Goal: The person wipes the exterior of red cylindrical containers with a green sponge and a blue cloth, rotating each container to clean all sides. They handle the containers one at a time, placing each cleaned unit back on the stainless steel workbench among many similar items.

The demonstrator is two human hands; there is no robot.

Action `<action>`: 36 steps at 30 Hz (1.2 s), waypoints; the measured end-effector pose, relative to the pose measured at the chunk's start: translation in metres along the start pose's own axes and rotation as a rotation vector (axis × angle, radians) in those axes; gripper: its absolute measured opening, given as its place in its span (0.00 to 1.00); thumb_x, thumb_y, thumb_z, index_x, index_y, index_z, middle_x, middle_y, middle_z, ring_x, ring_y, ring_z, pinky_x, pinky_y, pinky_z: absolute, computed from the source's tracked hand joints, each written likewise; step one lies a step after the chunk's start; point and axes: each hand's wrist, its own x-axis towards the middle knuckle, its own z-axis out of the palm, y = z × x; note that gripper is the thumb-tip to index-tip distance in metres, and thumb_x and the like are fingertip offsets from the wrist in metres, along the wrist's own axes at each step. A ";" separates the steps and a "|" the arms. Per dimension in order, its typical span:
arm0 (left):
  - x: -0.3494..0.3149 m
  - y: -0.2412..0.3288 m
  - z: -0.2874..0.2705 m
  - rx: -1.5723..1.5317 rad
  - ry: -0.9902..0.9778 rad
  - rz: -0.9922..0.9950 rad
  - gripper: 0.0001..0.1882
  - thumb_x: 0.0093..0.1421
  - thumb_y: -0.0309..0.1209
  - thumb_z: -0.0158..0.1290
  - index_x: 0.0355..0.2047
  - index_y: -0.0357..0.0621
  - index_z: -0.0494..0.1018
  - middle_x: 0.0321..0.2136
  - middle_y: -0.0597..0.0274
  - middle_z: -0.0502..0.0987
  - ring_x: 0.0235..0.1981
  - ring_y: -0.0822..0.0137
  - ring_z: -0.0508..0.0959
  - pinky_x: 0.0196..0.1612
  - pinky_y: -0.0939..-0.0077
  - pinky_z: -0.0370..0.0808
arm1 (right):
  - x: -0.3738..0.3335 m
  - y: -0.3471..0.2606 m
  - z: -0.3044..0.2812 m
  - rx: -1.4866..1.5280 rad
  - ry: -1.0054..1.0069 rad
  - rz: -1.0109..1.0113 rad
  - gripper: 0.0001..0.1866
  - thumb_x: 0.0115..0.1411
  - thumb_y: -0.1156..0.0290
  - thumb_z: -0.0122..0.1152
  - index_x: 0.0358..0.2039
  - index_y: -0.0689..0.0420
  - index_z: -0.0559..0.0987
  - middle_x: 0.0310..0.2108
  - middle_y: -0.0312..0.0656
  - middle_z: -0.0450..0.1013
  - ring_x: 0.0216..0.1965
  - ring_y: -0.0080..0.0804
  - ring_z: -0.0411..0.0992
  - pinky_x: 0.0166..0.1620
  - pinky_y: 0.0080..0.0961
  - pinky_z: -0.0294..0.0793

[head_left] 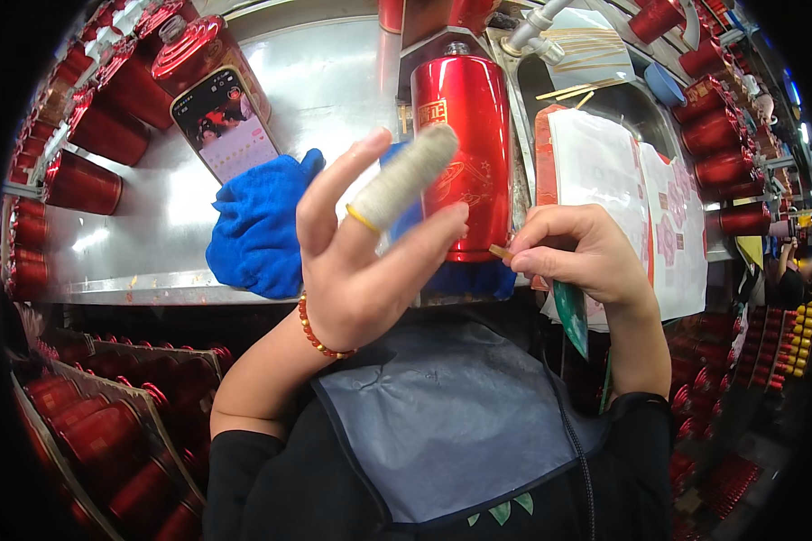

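Note:
In front of me is a shiny red bottle (483, 117) with gold decoration, its neck pointing away from me. My left hand (370, 239) hovers at its left side, fingers spread and a bit smeared by motion. One finger wears a pale wrapped sleeve (406, 176) with a yellow band at its base; nothing shows in this hand. Near the bottle's close end, my right hand (586, 252) pinches a small tan strip (501, 253) between thumb and forefinger. A pointed green piece (570, 317) sticks out below the same palm; its kind and how it is held are hidden.
A crumpled blue cloth (260, 225) lies left of the bottle, near a propped phone (226, 126). To the right are printed sheets (604, 171), a sink with a faucet (532, 32), thin sticks (591, 45) and a blue bowl (664, 83). Red bottles (81, 183) crowd both sides.

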 end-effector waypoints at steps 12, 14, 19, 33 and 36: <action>-0.028 0.000 0.028 -0.392 -0.444 -0.541 0.60 0.45 0.34 0.72 0.72 0.31 0.47 0.64 0.36 0.61 0.64 0.42 0.65 0.66 0.59 0.63 | -0.084 -0.033 -0.036 -0.674 0.274 -0.496 0.05 0.51 0.80 0.70 0.30 0.65 0.84 0.31 0.48 0.81 0.28 0.29 0.75 0.33 0.22 0.69; -0.026 0.001 0.025 -0.386 -0.435 -0.508 0.58 0.46 0.30 0.70 0.72 0.31 0.46 0.61 0.36 0.64 0.61 0.43 0.68 0.64 0.60 0.66 | -0.095 -0.031 -0.039 -0.624 0.356 -0.429 0.05 0.51 0.81 0.69 0.31 0.65 0.83 0.28 0.47 0.81 0.26 0.28 0.73 0.32 0.22 0.67; -0.027 -0.006 0.022 -0.442 -0.443 -0.469 0.57 0.50 0.32 0.69 0.72 0.30 0.46 0.63 0.36 0.63 0.61 0.44 0.69 0.64 0.60 0.65 | -0.095 -0.029 -0.039 -0.669 0.427 -0.453 0.05 0.51 0.81 0.68 0.30 0.64 0.84 0.25 0.43 0.79 0.24 0.28 0.71 0.30 0.23 0.63; -0.023 0.001 0.028 -0.313 -0.371 -0.318 0.58 0.50 0.37 0.73 0.72 0.30 0.48 0.69 0.36 0.56 0.67 0.42 0.62 0.66 0.58 0.63 | -0.086 -0.058 -0.040 -0.728 0.111 -0.466 0.06 0.50 0.74 0.73 0.30 0.59 0.87 0.20 0.36 0.78 0.18 0.24 0.68 0.23 0.21 0.60; -0.033 -0.003 0.020 -0.417 -0.450 -0.446 0.59 0.51 0.38 0.72 0.72 0.29 0.46 0.68 0.37 0.57 0.68 0.44 0.62 0.67 0.60 0.62 | -0.025 -0.028 -0.007 -0.614 0.011 -0.384 0.04 0.53 0.76 0.72 0.31 0.59 0.87 0.24 0.39 0.80 0.26 0.28 0.78 0.29 0.23 0.72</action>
